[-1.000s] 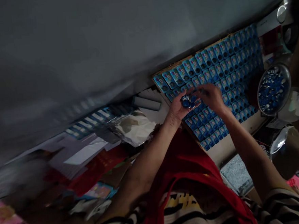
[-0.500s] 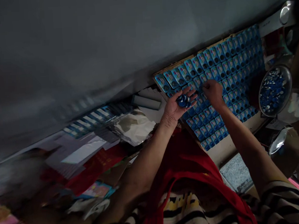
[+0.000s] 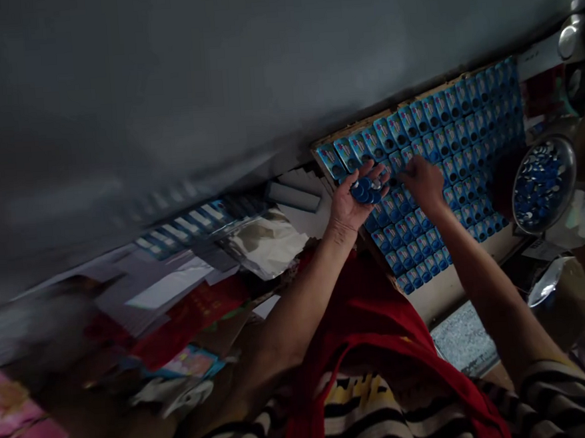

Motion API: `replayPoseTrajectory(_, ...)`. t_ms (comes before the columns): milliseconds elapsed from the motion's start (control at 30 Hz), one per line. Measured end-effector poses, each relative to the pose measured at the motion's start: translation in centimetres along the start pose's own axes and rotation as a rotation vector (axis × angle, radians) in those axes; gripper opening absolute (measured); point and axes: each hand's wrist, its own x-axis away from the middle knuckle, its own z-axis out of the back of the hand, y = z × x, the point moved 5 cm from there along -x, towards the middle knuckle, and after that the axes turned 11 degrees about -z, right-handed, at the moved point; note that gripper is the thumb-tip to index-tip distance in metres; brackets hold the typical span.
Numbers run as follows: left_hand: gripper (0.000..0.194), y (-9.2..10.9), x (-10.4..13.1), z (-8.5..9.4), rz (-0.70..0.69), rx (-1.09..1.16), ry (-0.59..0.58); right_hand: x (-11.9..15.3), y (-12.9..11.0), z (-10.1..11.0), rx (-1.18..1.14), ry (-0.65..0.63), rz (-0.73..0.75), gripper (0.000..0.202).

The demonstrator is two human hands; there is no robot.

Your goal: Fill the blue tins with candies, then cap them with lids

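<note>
My left hand (image 3: 348,210) is turned palm up, its fingers loosely spread, and it carries several small round blue discs (image 3: 367,190), some with silvery sides. It hovers over the near left part of a board covered with rows of small blue cards (image 3: 458,134). Many cards in the far rows have a dark round spot; nearer ones show blue rounds. To its right, my right hand (image 3: 424,182) is over the middle rows, thumb and forefinger pinched together. Whatever the pinch holds is too dark and small to make out.
A clear round bowl (image 3: 573,179) of many blue and silvery discs stands right of the board. A grey wall (image 3: 202,72) rises behind. On the left lie a clear plastic bag (image 3: 267,244), papers (image 3: 171,285) and a red packet (image 3: 192,323). A speckled grey slab (image 3: 464,340) lies below the board.
The view has shifted slightly, so the board and bowl appear a little further right. The discs in my left palm lie differently. My right hand remains pinched over the cards.
</note>
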Motion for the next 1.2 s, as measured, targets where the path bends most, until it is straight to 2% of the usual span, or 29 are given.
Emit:
replayPoseTrajectory(67, 0.041, 0.1, 0.2, 0.0, -0.032, -0.012, 0.011, 3.4, -0.2, -0.7, -0.197, -0.051, 0.013, 0.021)
replayPoseTrajectory(167, 0.04, -0.6, 0.1, 0.7, -0.04, -0.033, 0.045, 7.3, -0.3, -3.0, -0.461, -0.154, 0.022, 0.023)
replayPoseTrajectory(300, 0.04, -1.9, 0.1, 1.6, -0.036, -0.015, 0.05, 9.0, -0.1, -5.5, -0.521, -0.155, -0.053, 0.014)
replayPoseTrajectory(367, 0.04, -2.1, 0.3, 2.0, -0.048, 0.007, 0.071, 8.9, 0.2, -5.8, -0.531, -0.17, -0.096, 0.012)
replayPoseTrajectory(433, 0.042, -1.7, 0.5, 2.1, -0.067, 0.028, 0.087, 8.2, 0.6, -5.1, -0.529, -0.152, -0.097, 0.012)
replayPoseTrajectory(500, 0.044, -0.9, 0.6, 2.0, -0.089, 0.043, 0.084, 6.7, 0.9, -3.6, -0.453, -0.059, -0.058, 0.012)
replayPoseTrajectory(600, 0.049, 0.7, 0.7, 1.6, -0.105, 0.045, 0.054, 3.8, 0.8, -2.1, -0.221, 0.047, 0.006, 0.009)
replayPoseTrajectory(767, 0.052, 1.8, 0.7, 1.4, -0.049, 0.053, -0.004, -0.7, 0.0, -2.7, 0.115, -0.014, 0.028, 0.008)
replayPoseTrajectory(933, 0.047, 1.5, 0.3, 1.9, -0.025, 0.068, -0.024, -3.3, 0.1, -2.8, 0.182, -0.025, 0.026, 0.019)
replayPoseTrajectory(1000, 0.047, 1.3, 0.4, 2.0, -0.023, 0.062, -0.021, -3.2, -0.2, -2.3, 0.186, -0.032, 0.045, 0.02)
replayPoseTrajectory(1067, 0.047, 1.1, 0.6, 2.0, -0.015, 0.054, 0.0, -2.0, -1.0, -1.6, 0.197, -0.03, 0.08, 0.018)
replayPoseTrajectory(1200, 0.046, 1.4, 1.3, 2.2, -0.001, 0.019, 0.011, 3.2, -4.0, -0.8, 0.095, -0.051, 0.29, 0.016)
